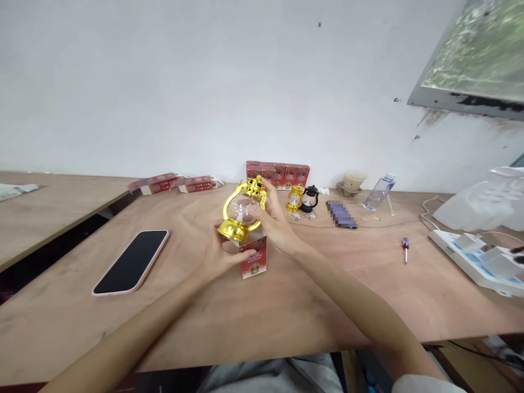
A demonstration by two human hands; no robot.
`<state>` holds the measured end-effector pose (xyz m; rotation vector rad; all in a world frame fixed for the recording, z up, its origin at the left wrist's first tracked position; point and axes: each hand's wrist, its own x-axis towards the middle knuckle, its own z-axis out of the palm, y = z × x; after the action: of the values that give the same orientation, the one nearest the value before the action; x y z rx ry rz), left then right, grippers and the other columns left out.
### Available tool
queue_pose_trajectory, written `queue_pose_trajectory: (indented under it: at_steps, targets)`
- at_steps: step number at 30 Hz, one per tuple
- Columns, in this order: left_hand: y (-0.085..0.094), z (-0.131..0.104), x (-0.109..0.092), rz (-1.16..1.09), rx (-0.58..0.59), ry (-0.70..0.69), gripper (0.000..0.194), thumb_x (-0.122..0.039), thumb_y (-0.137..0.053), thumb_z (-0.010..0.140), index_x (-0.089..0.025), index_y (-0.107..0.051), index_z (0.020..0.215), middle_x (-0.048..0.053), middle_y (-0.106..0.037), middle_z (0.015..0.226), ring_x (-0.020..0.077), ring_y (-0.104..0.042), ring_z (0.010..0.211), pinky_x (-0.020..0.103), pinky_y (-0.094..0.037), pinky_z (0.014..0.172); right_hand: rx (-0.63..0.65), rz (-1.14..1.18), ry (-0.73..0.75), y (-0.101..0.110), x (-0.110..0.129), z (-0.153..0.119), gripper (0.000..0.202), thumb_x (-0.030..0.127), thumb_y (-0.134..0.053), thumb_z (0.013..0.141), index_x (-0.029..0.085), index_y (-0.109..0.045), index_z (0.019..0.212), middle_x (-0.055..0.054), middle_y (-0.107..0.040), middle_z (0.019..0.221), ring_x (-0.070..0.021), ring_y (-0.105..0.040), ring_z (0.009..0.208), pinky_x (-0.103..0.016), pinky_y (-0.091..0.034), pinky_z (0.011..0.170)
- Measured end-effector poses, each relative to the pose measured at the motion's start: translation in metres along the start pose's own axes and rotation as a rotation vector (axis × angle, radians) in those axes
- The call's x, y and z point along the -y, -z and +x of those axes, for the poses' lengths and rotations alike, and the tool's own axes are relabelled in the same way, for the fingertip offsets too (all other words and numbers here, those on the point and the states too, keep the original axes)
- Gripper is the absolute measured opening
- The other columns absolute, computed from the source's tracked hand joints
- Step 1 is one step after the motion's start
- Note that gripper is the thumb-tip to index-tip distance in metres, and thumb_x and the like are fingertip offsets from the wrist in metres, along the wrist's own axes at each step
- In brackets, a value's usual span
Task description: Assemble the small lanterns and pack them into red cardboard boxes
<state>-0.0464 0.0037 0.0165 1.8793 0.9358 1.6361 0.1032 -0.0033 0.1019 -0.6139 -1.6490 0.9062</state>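
A shiny gold toy lantern point(234, 230) with a clear globe is tilted in my right hand point(277, 222), whose fingers grip its right side near the top. Below it, my left hand point(221, 257) is closed around a small red printed box point(256, 260), the thumb lying across its front. The lantern's base is just above the box's upper end and hides part of it, so I cannot tell whether the two touch. Some fingers of both hands are hidden behind the things they hold.
A phone point(131, 263) lies left. Red cartons point(164, 184) lie at the back left; several red boxes point(290, 176) stand against the wall. Behind right are a gold lantern point(294, 198), black lantern point(310, 200), cup point(353, 181) and bottle point(379, 193). A screwdriver point(405, 249) and power strip point(466, 262) lie right.
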Motion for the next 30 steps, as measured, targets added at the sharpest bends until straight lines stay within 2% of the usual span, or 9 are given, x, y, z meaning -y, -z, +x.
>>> queue_pose_trajectory:
  at_steps: [2,5,9,12,15,18,24,30]
  targets:
    - [0.000,-0.001,0.002,0.023,-0.007,-0.067,0.064,-0.034,-0.081,0.055,-0.023,-0.037,0.100,0.005,-0.056,0.107,0.0230,-0.061,0.098,0.041,-0.053,0.083,-0.061,-0.040,0.029,0.007,-0.002,-0.005,0.069,0.038,-0.053,0.086,0.035,-0.011,0.141,-0.003,-0.032,0.145,-0.0214,-0.041,0.127,-0.045,-0.036,0.107]
    - [-0.001,-0.001,0.005,0.049,0.006,-0.115,0.063,-0.035,-0.079,0.057,-0.023,-0.034,0.099,0.005,-0.055,0.107,0.0214,-0.061,0.096,0.039,-0.053,0.082,-0.100,-0.126,0.051,0.019,-0.004,-0.013,0.075,0.035,-0.055,0.084,0.035,-0.006,0.142,-0.004,-0.029,0.146,-0.0209,-0.045,0.124,-0.043,-0.042,0.103]
    - [-0.002,-0.003,0.004,0.009,0.049,-0.150,0.062,-0.036,-0.078,0.060,-0.023,-0.034,0.102,0.005,-0.053,0.106,0.0199,-0.060,0.096,0.037,-0.053,0.083,0.007,-0.301,0.078,0.027,-0.003,-0.020,0.075,0.030,-0.062,0.078,0.031,-0.019,0.140,-0.007,-0.042,0.137,-0.0211,-0.051,0.116,-0.039,-0.048,0.094]
    - [-0.002,-0.003,0.004,0.012,0.084,-0.179,0.063,-0.035,-0.076,0.064,-0.024,-0.033,0.109,0.005,-0.052,0.108,0.0191,-0.061,0.095,0.037,-0.053,0.083,0.112,-0.442,0.117,0.026,0.000,-0.021,0.070,0.023,-0.066,0.071,0.027,-0.034,0.133,-0.005,-0.054,0.123,-0.0220,-0.053,0.113,-0.038,-0.046,0.094]
    - [-0.001,-0.004,0.004,0.049,0.092,-0.179,0.066,-0.038,-0.074,0.067,-0.024,-0.030,0.113,0.006,-0.052,0.111,0.0195,-0.061,0.096,0.037,-0.053,0.081,0.152,-0.499,0.132,0.024,0.004,-0.021,0.063,0.017,-0.066,0.067,0.024,-0.041,0.124,-0.005,-0.055,0.118,-0.0219,-0.053,0.111,-0.038,-0.044,0.094]
    - [0.000,-0.005,0.005,0.086,0.099,-0.188,0.067,-0.040,-0.072,0.069,-0.024,-0.028,0.117,0.007,-0.051,0.113,0.0202,-0.061,0.097,0.036,-0.054,0.080,0.154,-0.488,0.081,0.023,0.009,-0.018,0.056,0.016,-0.065,0.065,0.022,-0.042,0.116,-0.007,-0.053,0.118,-0.0213,-0.054,0.107,-0.037,-0.045,0.090]
    - [0.001,-0.006,0.006,0.134,0.101,-0.229,0.068,-0.040,-0.070,0.071,-0.024,-0.028,0.122,0.009,-0.049,0.116,0.0203,-0.061,0.097,0.037,-0.053,0.081,0.197,-0.467,-0.035,0.024,0.015,-0.012,0.047,0.017,-0.066,0.063,0.022,-0.042,0.103,-0.002,-0.056,0.103,-0.0181,-0.057,0.092,-0.032,-0.044,0.079]
    - [0.002,-0.007,0.000,0.164,0.129,-0.215,0.070,-0.039,-0.069,0.073,-0.024,-0.030,0.129,0.010,-0.048,0.120,0.0211,-0.059,0.098,0.037,-0.054,0.079,0.194,-0.606,-0.003,0.028,0.010,-0.010,0.030,0.018,-0.070,0.065,0.020,-0.048,0.085,0.000,-0.059,0.089,-0.0168,-0.056,0.083,-0.030,-0.043,0.075]
